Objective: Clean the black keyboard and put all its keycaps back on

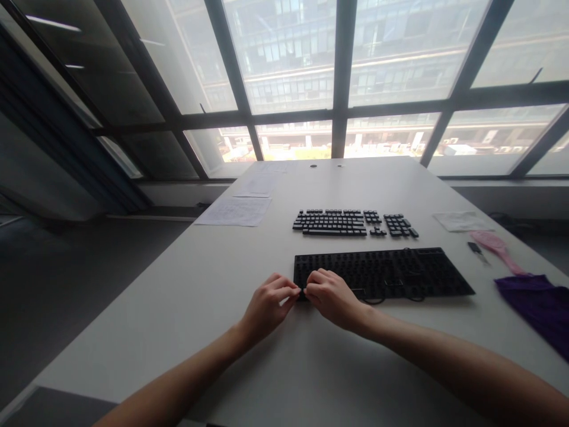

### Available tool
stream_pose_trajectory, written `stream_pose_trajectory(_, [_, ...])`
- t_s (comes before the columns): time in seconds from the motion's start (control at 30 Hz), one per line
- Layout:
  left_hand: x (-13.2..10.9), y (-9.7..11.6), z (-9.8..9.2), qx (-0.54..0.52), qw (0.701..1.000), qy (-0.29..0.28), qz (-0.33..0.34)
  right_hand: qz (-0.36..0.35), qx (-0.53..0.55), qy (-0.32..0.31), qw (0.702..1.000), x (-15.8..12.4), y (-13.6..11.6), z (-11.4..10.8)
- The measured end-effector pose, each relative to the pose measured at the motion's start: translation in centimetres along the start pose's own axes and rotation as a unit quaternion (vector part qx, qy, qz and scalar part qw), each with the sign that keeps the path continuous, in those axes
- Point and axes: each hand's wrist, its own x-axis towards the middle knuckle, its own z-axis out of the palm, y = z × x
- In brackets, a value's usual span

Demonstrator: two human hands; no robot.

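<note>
A black keyboard base (427, 273), stripped of its keycaps, lies on the white table. At its near left corner my left hand (271, 299) pinches a small black piece that looks like a keycap (303, 292). My right hand (331, 296) is closed over the same corner, its fingertips meeting the keycap from the right; how firmly it grips is hidden. Beyond the base, loose black keycaps (331, 222) are laid out in keyboard order, with a gap at the near left end of their front row. A cable (376, 301) shows along the base's near edge.
Printed sheets (233, 212) lie on the left of the table (178, 308). To the right are a white cloth or tissue (462, 222), a pink brush (493, 244), a small black tool (479, 252) and a purple cloth (536, 302). Windows stand behind the far edge.
</note>
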Motion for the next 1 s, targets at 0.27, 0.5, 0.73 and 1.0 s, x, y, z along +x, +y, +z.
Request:
stream_pose_trajectory(0.27, [-0.3,0.0,0.2,0.008,1.000,0.006,0.015,0.005,0.024,0.008,1.000,-0.1,0.5,0.5])
stream_pose_trajectory(0.5, [-0.3,-0.1,0.5,-0.012,1.000,0.011,0.008,-0.013,-0.003,-0.006,1.000,-0.5,0.1,-0.1])
stream_pose_trajectory(0.73, [-0.1,-0.1,-0.2,-0.018,1.000,-0.014,-0.002,-0.006,0.019,-0.014,1.000,-0.2,-0.1,-0.1])
stream_pose_trajectory(1.0, [0.0,-1.2,-2.1,0.019,0.999,-0.048,0.012,0.060,-0.079,-0.020,0.995,-0.5,-0.4,-1.8])
